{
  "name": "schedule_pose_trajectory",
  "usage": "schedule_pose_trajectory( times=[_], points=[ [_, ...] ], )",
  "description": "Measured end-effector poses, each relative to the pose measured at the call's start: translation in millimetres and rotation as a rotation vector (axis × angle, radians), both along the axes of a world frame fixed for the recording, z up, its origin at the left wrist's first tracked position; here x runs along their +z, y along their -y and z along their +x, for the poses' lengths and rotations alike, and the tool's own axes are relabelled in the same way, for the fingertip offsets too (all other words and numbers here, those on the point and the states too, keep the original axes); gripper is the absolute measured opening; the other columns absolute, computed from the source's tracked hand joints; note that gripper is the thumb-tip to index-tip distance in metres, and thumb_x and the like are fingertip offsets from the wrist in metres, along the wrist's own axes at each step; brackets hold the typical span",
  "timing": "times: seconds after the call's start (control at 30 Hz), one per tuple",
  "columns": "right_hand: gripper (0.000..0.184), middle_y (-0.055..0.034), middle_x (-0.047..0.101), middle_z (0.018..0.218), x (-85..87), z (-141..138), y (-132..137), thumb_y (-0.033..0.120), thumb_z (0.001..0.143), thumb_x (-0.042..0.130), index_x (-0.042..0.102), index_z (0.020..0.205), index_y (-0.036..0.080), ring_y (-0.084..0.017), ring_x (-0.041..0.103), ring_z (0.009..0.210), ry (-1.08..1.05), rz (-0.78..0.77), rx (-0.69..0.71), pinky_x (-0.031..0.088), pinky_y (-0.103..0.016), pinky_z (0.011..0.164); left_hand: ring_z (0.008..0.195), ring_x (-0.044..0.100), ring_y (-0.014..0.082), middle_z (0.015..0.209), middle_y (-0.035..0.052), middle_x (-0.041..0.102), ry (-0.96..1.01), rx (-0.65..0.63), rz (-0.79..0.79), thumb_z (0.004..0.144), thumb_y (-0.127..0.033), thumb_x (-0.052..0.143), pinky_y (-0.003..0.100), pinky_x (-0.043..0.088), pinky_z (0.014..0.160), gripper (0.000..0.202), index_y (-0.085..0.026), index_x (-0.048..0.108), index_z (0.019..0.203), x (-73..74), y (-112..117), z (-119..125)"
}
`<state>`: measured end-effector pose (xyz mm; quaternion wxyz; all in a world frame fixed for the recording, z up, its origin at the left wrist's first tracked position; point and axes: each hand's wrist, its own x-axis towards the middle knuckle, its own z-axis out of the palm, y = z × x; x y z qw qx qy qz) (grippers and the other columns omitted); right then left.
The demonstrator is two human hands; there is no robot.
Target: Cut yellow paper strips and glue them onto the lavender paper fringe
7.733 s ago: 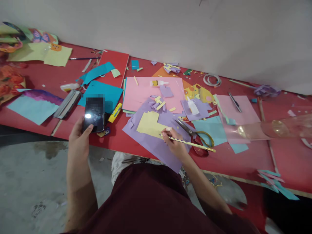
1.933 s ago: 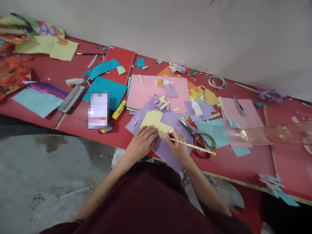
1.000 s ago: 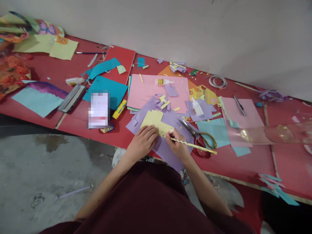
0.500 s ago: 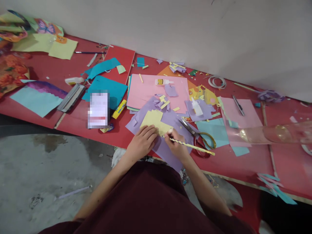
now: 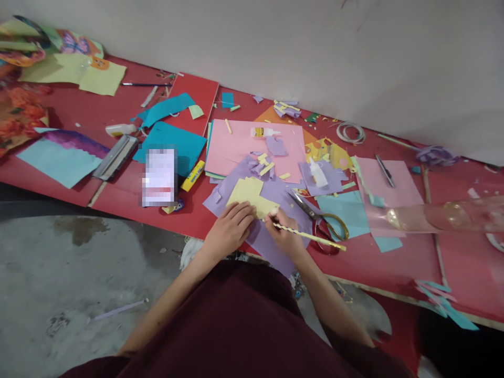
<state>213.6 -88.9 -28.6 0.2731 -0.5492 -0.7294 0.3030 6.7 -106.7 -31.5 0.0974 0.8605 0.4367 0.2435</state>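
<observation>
My left hand [image 5: 233, 224] lies flat over the lower left part of a pale yellow paper [image 5: 250, 192], its fingers stretched out together. In a writing grip my right hand [image 5: 286, 235] is shut on a striped pencil [image 5: 315, 238]. The pencil's back end points right, and its tip is hidden by the fingers at the yellow sheet's lower right edge. Beneath both lies a larger purple paper [image 5: 268, 252]. Scissors [image 5: 313, 210] with dark blades rest just right of my right hand. Rolled yellow and purple scraps [image 5: 265, 168] sit above the yellow sheet.
Behind is a stack of pink paper [image 5: 236, 144] bearing a glue bottle [image 5: 263, 132]. A white glue bottle [image 5: 318, 174] lies on purple paper to the right. A phone [image 5: 159, 178], a yellow box [image 5: 192, 176] and a hole punch [image 5: 115, 157] are left. A clear tube-like object [image 5: 429, 216] lies right.
My right hand and the pencil have shifted very slightly to the left. My left hand stays in place on the yellow paper.
</observation>
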Motion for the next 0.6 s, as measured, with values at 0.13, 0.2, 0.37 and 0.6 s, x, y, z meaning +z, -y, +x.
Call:
schedule_pose_trajectory(
  times=[0.13,0.2,0.37,0.6],
  points=[
    [0.017,0.0000,0.066,0.069,0.0,-0.6,-0.5,0.036,0.097,0.052,0.050,0.083,0.026,-0.018,0.065,0.060,-0.013,-0.009,-0.004,0.047,-0.027,0.060,0.136,0.056,0.0274,0.136,0.0124,0.067,-0.001,0.000,0.006,0.099,-0.017,0.053,0.049,0.045,0.117,0.030,-0.013,0.061,0.128,0.4,0.2,0.0],
    [0.017,0.0002,0.066,0.069,-0.2,-0.6,-0.5,0.036,0.096,0.052,0.049,0.083,0.026,-0.018,0.064,0.060,-0.017,-0.012,-0.001,0.046,-0.027,0.060,0.136,0.056,0.0275,0.136,0.0120,0.067,-0.002,0.002,-0.001,0.099,-0.017,0.053,0.049,0.045,0.117,0.029,-0.013,0.061,0.127,0.5,0.1,0.2],
    [0.018,0.0016,0.063,0.065,0.0,0.8,0.5,0.035,0.096,0.051,0.048,0.081,0.026,-0.017,0.061,0.056,-0.033,-0.003,-0.026,0.044,-0.027,0.058,0.135,0.057,0.0277,0.135,0.0116,0.067,0.005,0.006,0.012,0.099,-0.018,0.054,0.049,0.045,0.117,0.028,-0.014,0.061,0.126,0.3,0.0,0.3],
    [0.017,0.0013,0.066,0.068,0.3,2.5,1.2,0.036,0.098,0.051,0.051,0.085,0.026,-0.017,0.063,0.058,-0.053,0.001,-0.038,0.046,-0.027,0.058,0.136,0.056,0.0278,0.135,0.0120,0.067,0.008,-0.001,0.016,0.099,-0.018,0.053,0.048,0.044,0.117,0.030,-0.013,0.060,0.129,-0.6,-0.2,-0.9]
  ],
)
